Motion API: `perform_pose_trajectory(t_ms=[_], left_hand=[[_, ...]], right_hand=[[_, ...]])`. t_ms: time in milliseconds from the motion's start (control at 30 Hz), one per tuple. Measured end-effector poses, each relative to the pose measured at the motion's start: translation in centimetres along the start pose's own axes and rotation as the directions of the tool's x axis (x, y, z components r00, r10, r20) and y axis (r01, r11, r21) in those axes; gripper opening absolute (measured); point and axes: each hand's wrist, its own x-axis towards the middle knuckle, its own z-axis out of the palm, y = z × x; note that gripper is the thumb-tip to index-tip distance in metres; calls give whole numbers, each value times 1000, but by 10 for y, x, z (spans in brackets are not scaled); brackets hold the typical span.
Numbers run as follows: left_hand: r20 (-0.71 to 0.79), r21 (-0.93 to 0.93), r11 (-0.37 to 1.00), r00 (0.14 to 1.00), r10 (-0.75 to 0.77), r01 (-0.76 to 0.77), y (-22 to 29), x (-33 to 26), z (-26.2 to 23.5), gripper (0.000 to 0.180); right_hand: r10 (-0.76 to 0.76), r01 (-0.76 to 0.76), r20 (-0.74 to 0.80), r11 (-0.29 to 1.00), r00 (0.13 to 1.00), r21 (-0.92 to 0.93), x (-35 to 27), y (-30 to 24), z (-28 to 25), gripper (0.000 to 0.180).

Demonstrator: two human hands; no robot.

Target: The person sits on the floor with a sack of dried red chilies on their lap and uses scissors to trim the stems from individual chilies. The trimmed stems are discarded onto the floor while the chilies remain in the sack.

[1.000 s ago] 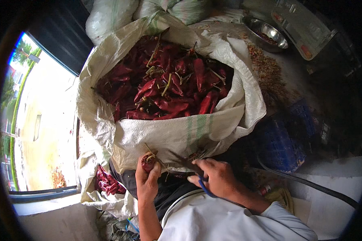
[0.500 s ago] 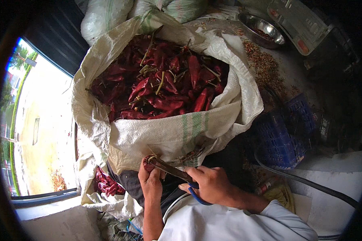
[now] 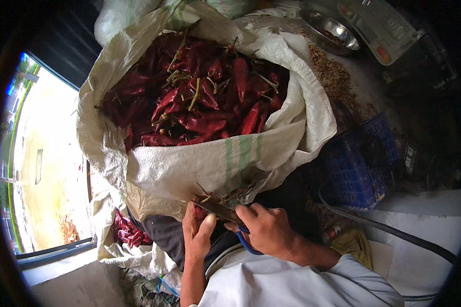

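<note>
Partway through one cut, by the look of it: gripping a wrinkled, dark red dried pepper (image 3: 198,211) between curled fingers and thumb of the left hand (image 3: 196,231), with a thin, pale, dry stem (image 3: 206,197) jutting out beyond the fingertips. Closed round the blue handles with the right hand (image 3: 267,228): a pair of scissors with dark metal blades (image 3: 218,210), laid across the pepper's stem end, just ahead of the left thumb. Impossible to tell whether cut through or merely lined up.

Plenty left, judging by the large white woven sack with green stripes (image 3: 179,166) ahead of both hands: filled with a broad heap of deep red dried peppers (image 3: 202,110), many with stems attached. Far less to see in the smaller white woven bag (image 3: 141,262) left of the left hand: just a small pile of crumpled red pods (image 3: 129,230), possibly finished ones.

Holding the left forearm nearly upright from the lower edge, wrist almost straight, thumb pointing forward. Slanting the right forearm in from the lower right, knuckles up, fingers directed toward the left hand.
</note>
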Motion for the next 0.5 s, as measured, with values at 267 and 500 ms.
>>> perform_pose_trajectory(t_ms=[267,500], left_hand=[[-141,322,946,990,-2,48,-4,6,2,28],[-33,2,1000,999,-15,15,-30,6,-13,29]], right_hand=[[56,-56,5,983,998,177,5,4,18,36],[62,-188,225,780,972,597,5,-4,13,35]])
